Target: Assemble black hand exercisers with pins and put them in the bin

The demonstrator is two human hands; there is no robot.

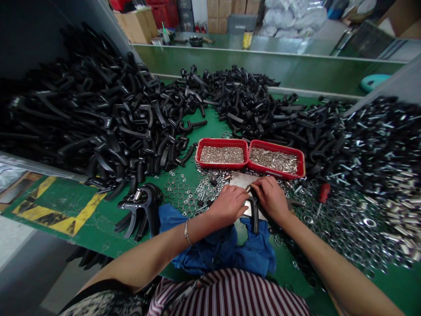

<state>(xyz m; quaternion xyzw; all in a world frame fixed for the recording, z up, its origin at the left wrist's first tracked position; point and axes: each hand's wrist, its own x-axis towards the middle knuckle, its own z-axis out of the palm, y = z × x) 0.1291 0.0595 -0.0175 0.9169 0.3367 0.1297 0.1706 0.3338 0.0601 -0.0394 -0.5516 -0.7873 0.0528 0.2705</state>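
My left hand (226, 206) and my right hand (269, 197) meet over a black plastic handle (254, 215), which lies across a flat steel plate (241, 180). My left fingers wrap its upper end. My right fingertips pinch a small steel pin (247, 188) at that end, though the fingers partly hide it. A blue cloth (217, 248) lies bunched under my forearms. To the left stands an assembled black spring hand grip (140, 210), out of reach of either hand's fingers.
Two red trays (222, 145) of small steel parts sit just beyond my hands. Heaps of black handles (98, 118) rise behind and left. Steel washers (342, 219) and bolts (388, 149) spread right, with a red-handled screwdriver (324, 192) among them. A green partition (263, 66) runs along the far side.
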